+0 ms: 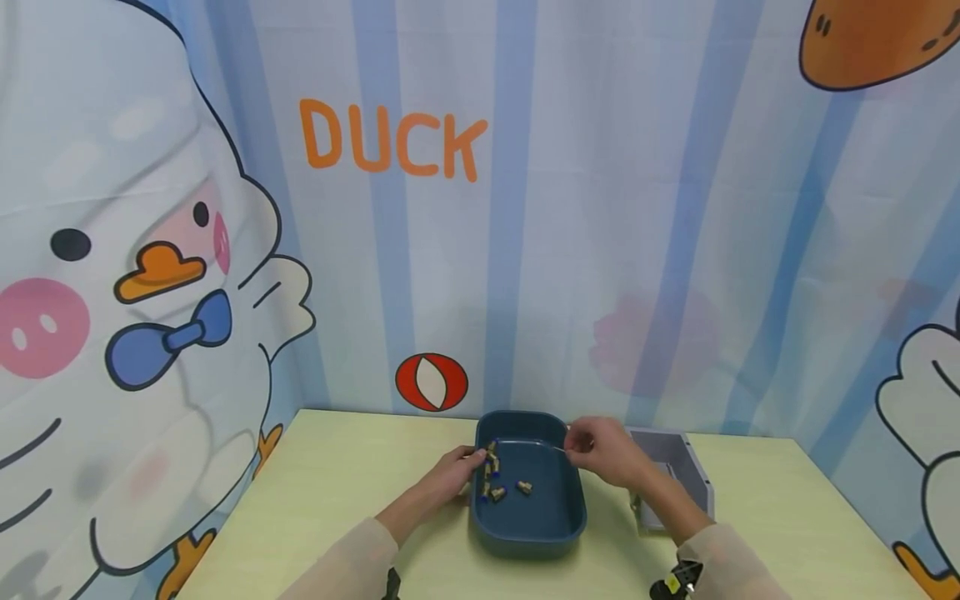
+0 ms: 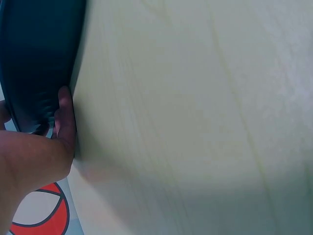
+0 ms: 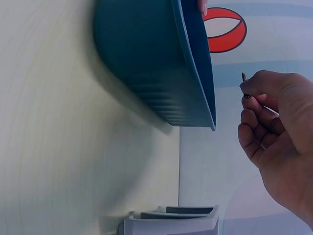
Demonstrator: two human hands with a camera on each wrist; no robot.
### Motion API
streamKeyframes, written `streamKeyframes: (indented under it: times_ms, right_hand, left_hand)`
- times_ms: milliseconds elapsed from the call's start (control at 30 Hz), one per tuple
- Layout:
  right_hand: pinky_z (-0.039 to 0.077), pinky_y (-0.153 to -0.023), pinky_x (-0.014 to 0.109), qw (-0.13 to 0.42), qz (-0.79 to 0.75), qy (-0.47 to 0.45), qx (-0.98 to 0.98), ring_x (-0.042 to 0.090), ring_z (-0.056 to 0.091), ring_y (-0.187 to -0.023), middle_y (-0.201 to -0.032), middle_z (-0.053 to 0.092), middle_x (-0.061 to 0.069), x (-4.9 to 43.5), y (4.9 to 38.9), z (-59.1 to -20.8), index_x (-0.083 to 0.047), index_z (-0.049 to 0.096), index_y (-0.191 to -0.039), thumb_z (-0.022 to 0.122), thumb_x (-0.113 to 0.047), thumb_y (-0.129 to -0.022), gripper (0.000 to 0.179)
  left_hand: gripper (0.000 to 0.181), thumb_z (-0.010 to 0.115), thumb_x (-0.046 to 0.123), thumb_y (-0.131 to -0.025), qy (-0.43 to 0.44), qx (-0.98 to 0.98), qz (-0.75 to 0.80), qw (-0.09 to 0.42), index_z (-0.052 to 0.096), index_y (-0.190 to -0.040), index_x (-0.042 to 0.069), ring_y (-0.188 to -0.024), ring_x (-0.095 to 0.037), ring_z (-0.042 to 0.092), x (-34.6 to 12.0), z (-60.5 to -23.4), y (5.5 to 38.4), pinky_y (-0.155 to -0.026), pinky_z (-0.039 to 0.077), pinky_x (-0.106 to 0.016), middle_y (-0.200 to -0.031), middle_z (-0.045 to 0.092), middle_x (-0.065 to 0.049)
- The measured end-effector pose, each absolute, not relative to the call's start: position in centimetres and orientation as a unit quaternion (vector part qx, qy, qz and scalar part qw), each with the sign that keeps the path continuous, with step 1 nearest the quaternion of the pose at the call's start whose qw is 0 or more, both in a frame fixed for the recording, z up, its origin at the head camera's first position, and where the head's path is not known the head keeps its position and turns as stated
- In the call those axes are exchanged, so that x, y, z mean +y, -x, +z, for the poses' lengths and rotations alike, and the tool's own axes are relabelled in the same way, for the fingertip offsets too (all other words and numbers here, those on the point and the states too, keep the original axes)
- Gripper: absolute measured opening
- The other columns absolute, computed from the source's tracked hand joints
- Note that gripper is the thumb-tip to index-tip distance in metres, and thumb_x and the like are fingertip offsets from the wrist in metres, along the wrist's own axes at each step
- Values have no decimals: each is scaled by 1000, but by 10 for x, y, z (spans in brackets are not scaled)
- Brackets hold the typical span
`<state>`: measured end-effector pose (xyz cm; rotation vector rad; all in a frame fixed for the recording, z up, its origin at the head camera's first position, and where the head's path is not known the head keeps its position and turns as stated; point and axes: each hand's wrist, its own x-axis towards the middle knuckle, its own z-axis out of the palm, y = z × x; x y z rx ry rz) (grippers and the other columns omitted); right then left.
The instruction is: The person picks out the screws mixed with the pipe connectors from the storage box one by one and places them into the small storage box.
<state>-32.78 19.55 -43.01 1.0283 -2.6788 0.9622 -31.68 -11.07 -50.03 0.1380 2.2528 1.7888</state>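
Observation:
A dark blue-green tub (image 1: 528, 533) stands on the table. Several small brass-coloured fittings with blue parts (image 1: 524, 487) lie inside it, most of them along its left side. My left hand (image 1: 452, 473) grips the tub's left wall, with the thumb over the rim and the fingers outside; the left wrist view shows those fingers against the tub wall. Above the tub's right rim, my right hand (image 1: 603, 450) pinches a small screw (image 3: 243, 77) between thumb and forefinger. The screw's threaded end sticks out past the fingertips, apart from the tub.
A grey bin (image 1: 693, 479) stands to the right of the tub, partly hidden by my right forearm. The pale wood-look table (image 1: 360, 467) meets a printed curtain (image 1: 570, 250) at its back edge.

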Motion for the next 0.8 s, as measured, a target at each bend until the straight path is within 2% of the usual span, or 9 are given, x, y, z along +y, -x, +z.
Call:
streamKeyframes:
  times_ms: [367,800]
  right_hand:
    - [56,-72,31,49,325,-320,-889,7,62,-80,-87,66,-5,216,326,-428,-9,70,-92,73,-3,-96,8]
    - [56,-72,31,53,331,-276,-901,11,64,-83,-90,68,-4,243,323,-424,-9,72,-96,72,-9,-101,5]
  left_hand:
    - [58,48,36,-113,-45,775,616,133,44,-154,-5,-125,-35,60,-110,-500,317,-94,59,-51,-139,61,-22]
    - [58,48,36,-113,-41,777,614,134,44,-154,-4,-123,-33,60,-111,-500,318,-91,60,-48,-138,62,-21]
